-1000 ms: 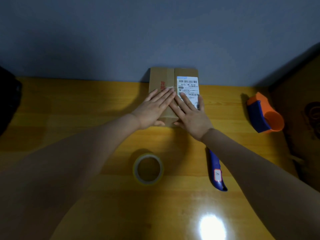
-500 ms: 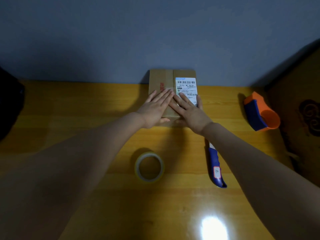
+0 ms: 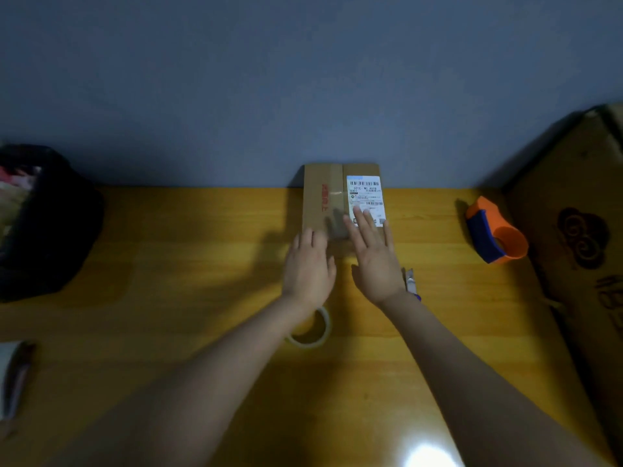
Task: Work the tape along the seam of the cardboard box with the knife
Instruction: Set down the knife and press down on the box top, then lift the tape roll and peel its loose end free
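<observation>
Both grips are open and empty: the left hand and right hand lie flat at the near edge of the small brown cardboard box on the yellow wooden counter. The blue-handled knife lies just beside the right wrist (mostly hidden), so a blind reach could catch the blade.

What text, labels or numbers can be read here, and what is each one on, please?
White label on the small box: barcodes and printed lines, too small and blurred to read.
Red print on the small box: blurred, unreadable.
Dark print below a swirl emblem on the large box at right: cut off, unreadable.
Nothing can be quoted with confidence.
</observation>
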